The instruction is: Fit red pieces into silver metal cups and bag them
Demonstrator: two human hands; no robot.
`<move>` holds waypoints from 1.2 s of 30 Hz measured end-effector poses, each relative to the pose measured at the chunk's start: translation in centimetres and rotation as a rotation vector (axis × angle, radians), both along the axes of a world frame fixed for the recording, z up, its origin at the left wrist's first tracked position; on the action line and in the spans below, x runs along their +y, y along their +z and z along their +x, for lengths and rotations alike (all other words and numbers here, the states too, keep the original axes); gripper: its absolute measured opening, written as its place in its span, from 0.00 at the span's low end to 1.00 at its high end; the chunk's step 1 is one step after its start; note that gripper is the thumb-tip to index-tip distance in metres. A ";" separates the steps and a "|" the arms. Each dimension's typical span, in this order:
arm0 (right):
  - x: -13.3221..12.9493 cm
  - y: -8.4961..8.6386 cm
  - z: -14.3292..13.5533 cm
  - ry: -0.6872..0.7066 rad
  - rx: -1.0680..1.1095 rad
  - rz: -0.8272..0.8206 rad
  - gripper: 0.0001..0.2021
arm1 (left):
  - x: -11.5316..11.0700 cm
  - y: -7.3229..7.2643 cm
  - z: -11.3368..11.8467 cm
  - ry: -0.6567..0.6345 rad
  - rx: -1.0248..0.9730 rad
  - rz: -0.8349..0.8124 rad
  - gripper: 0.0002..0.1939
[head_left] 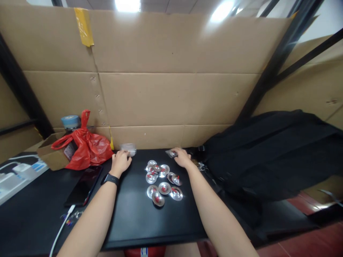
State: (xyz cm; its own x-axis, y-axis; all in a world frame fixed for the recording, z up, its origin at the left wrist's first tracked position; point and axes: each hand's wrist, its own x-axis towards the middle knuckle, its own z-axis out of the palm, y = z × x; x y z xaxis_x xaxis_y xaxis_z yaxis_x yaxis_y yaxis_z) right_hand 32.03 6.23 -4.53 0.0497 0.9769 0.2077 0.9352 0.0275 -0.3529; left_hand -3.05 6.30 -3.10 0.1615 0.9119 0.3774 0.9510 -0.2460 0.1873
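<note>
Several small shiny metal discs with domed middles and red bits at their centres, which look like finger cymbals [164, 188], lie in a loose cluster on the black table [150, 225]. Some overlap. My left hand [121, 163], with a dark watch on its wrist, is beyond them to the left, its fingers curled at a blurred clear plastic bag [129, 147]. At the far right of the discs, my right hand [183, 157] has its fingers closed on a small clear plastic packet [170, 153]. What the packet contains is too small to make out.
On the left are a red plastic bag [92, 146], a cardboard box [52, 153], a phone [84, 186], a white cable [60, 230] and a power strip [20, 182]. Black cloth or a bag [270, 153] fills the right side. A cardboard wall [166, 100] closes off the back.
</note>
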 end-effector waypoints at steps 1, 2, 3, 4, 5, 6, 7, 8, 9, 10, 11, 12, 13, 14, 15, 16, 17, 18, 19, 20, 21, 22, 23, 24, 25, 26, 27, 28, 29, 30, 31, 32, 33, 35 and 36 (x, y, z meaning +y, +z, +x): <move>0.1 0.0 0.0 0.002 -0.014 -0.005 0.27 | 0.1 -0.2 0.1 0.003 -0.001 -0.038 0.18; 0.3 0.0 0.0 0.004 -0.032 -0.005 0.25 | 0.2 -0.4 0.2 0.005 -0.007 -0.071 0.20; 0.4 0.1 0.0 0.007 -0.049 -0.002 0.23 | 0.3 -0.6 0.2 0.005 -0.017 -0.095 0.21; 0.4 0.1 0.0 0.011 -0.063 0.002 0.22 | 0.4 -0.6 0.2 0.004 -0.031 -0.103 0.22; 0.5 0.1 -0.2 0.018 -0.073 0.010 0.20 | 0.3 -0.5 0.2 0.003 -0.045 -0.097 0.23; 0.5 0.2 -0.3 0.026 -0.078 0.021 0.18 | 0.2 -0.3 0.3 0.002 -0.057 -0.077 0.22; 0.5 0.2 -0.5 0.034 -0.079 0.038 0.16 | 0.1 0.0 0.3 0.004 -0.067 -0.047 0.21; 0.5 0.3 -0.8 0.040 -0.076 0.061 0.14 | -0.1 0.3 0.5 0.010 -0.076 -0.012 0.18; 0.5 0.4 -1.0 0.042 -0.069 0.087 0.12 | -0.4 0.6 0.6 0.016 -0.083 0.025 0.16; 0.4 0.5 -1.3 0.044 -0.056 0.115 0.12 | -0.6 1.0 0.8 0.021 -0.089 0.059 0.14; 0.4 0.8 -1.5 0.051 -0.034 0.143 0.12 | -0.8 1.3 1.1 0.019 -0.094 0.086 0.14; 0.3 1.1 -1.7 0.070 0.002 0.173 0.14 | -1.0 1.5 1.3 0.009 -0.097 0.103 0.15; 0.1 1.5 -1.9 0.105 0.055 0.206 0.15 | -1.2 1.6 1.5 -0.005 -0.097 0.111 0.16; -0.1 1.9 -2.0 0.153 0.125 0.244 0.15 | -1.3 1.7 1.7 -0.021 -0.094 0.111 0.17; -0.3 2.5 -2.2 0.208 0.211 0.283 0.15 | -1.4 1.6 1.9 -0.032 -0.088 0.107 0.17; -0.7 3.1 -2.5 0.265 0.308 0.316 0.15 | -1.5 1.6 2.1 -0.040 -0.080 0.100 0.16; -1.1 3.7 -2.8 0.315 0.411 0.338 0.15 | -1.6 1.5 2.2 -0.042 -0.074 0.094 0.15; -1.5 4.2 -3.1 0.356 0.512 0.345 0.15 | -1.7 1.4 2.4 -0.042 -0.071 0.090 0.14; -2.0 4.8 -3.4 0.385 0.606 0.336 0.15 | -1.7 1.4 2.4 -0.044 -0.072 0.083 0.13; -2.4 5.3 -3.8 0.403 0.686 0.321 0.15 | -1.8 1.3 2.5 -0.048 -0.077 0.074 0.12; -2.8 5.8 -4.2 0.412 0.748 0.303 0.15 | -1.9 1.4 2.5 -0.055 -0.086 0.065 0.12; -3.2 6.1 -4.6 0.414 0.791 0.290 0.15 | -1.9 1.4 2.6 -0.063 -0.099 0.057 0.11; -3.5 6.4 -4.9 0.416 0.814 0.283 0.14 | -2.0 1.5 2.6 -0.073 -0.114 0.053 0.11; -3.7 6.6 -5.1 0.429 0.819 0.277 0.14 | -2.1 1.5 2.7 -0.086 -0.132 0.053 0.11; -3.9 6.8 -5.3 0.452 0.812 0.272 0.14 | -2.1 1.6 2.8 -0.105 -0.152 0.056 0.10; -4.0 6.8 -5.4 0.482 0.800 0.265 0.15 | -2.2 1.6 2.9 -0.135 -0.176 0.058 0.10; -4.0 6.8 -5.5 0.507 0.789 0.257 0.15 | -2.3 1.7 3.1 -0.175 -0.205 0.061 0.10; -4.0 6.8 -5.6 0.521 0.785 0.249 0.16 | -2.5 1.7 3.4 -0.222 -0.236 0.061 0.10; -3.9 6.7 -5.7 0.520 0.789 0.244 0.16 | -2.7 1.7 3.7 -0.271 -0.268 0.060 0.10; -3.8 6.5 -5.8 0.504 0.801 0.246 0.17 | -2.9 1.7 4.1 -0.318 -0.303 0.059 0.10; -3.8 6.4 -6.0 0.478 0.817 0.255 0.18 | -3.1 1.7 4.5 -0.359 -0.338 0.057 0.11; -3.7 6.2 -6.2 0.448 0.831 0.276 0.18 | -3.4 1.7 4.9 -0.393 -0.373 0.055 0.11; -3.6 6.1 -6.5 0.417 0.841 0.304 0.19 | -3.7 1.8 5.3 -0.422 -0.409 0.050 0.11; -3.5 5.8 -6.9 0.351 0.857 0.368 0.20 | -4.3 1.9 6.0 -0.478 -0.468 0.027 0.14; -3.5 5.8 -7.1 0.314 0.868 0.399 0.20 | -4.6 1.9 6.3 -0.502 -0.485 0.013 0.15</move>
State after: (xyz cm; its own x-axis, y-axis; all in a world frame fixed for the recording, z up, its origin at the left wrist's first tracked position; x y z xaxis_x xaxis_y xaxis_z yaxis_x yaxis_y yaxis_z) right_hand 24.91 2.70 1.24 0.0911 0.8387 0.5369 0.2887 0.4937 -0.8203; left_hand 3.30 1.71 -1.20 0.3732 0.7660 0.5235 0.5314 -0.6390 0.5562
